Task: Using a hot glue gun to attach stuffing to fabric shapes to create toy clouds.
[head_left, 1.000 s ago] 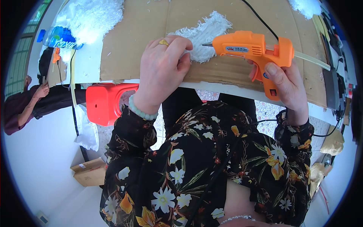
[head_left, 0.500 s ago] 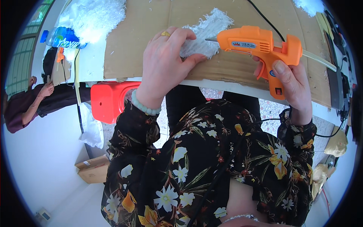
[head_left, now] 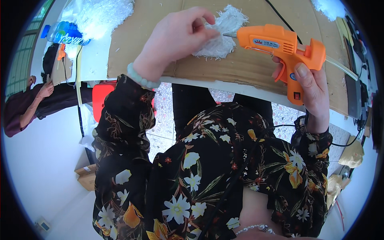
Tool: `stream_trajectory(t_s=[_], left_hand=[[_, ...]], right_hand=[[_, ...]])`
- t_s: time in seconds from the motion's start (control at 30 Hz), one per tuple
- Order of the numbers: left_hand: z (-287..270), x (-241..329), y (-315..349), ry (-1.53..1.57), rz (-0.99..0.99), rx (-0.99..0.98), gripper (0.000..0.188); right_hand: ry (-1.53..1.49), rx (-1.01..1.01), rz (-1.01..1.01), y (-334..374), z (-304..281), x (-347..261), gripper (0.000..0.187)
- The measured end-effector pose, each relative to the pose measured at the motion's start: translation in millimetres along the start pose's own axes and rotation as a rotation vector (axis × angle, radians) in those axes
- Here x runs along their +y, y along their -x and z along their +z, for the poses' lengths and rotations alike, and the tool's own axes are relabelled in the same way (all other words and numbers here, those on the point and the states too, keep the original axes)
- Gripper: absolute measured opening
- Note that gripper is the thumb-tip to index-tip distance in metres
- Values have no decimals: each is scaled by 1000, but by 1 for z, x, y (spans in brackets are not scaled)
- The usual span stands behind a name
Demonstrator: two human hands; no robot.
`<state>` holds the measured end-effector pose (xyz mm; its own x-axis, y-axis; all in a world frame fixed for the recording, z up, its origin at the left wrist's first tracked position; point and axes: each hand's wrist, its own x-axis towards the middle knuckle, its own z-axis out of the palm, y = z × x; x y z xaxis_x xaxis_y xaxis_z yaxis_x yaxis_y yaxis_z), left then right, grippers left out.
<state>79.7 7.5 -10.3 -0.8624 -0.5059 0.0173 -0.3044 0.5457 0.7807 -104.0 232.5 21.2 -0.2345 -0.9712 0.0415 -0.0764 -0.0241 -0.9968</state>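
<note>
A white shaggy fringed piece [head_left: 218, 47] lies on the cardboard in front of me. My left hand [head_left: 180, 38] hovers over its left side, slightly blurred, with index finger and thumb parted and no object visible between them. The other fingers are curled and partly hidden. My right hand [head_left: 310, 86] is closed round the handle of an orange glue gun [head_left: 276, 40], fingers at the trigger. Its metal nozzle points left, over the right edge of the white piece. A pale glue stick [head_left: 342, 68] sticks out of the gun's back end.
Cardboard [head_left: 154, 36] covers the tabletop. At the far left are a pile of white shreds [head_left: 102, 18] and a blue-labelled bottle [head_left: 68, 33]. A black cord [head_left: 280, 18] runs behind the gun. Another person's hand [head_left: 46, 89] shows at left, near a red stool [head_left: 103, 100].
My left hand has lifted off the white piece and moved up and left. The glue gun has shifted slightly right, still in my right hand.
</note>
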Motion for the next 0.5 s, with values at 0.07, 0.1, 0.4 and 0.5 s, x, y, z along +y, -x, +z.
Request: stream_trajectory(t_s=[0.07,0.1,0.4,0.5], left_hand=[[-12,-14,1,175,26,81,17],[-16,-23,1,356,58,148,16],[-11,-18,44,-148,226,362,21],[-5,-21,32,-163,241,390,23]], right_hand=[[-22,1,4,0,2,-1,46],[0,-1,2,1,1,-1,46],[63,-50,71,-3,3,-6,52],[102,-81,73,-7,5,-3,49]])
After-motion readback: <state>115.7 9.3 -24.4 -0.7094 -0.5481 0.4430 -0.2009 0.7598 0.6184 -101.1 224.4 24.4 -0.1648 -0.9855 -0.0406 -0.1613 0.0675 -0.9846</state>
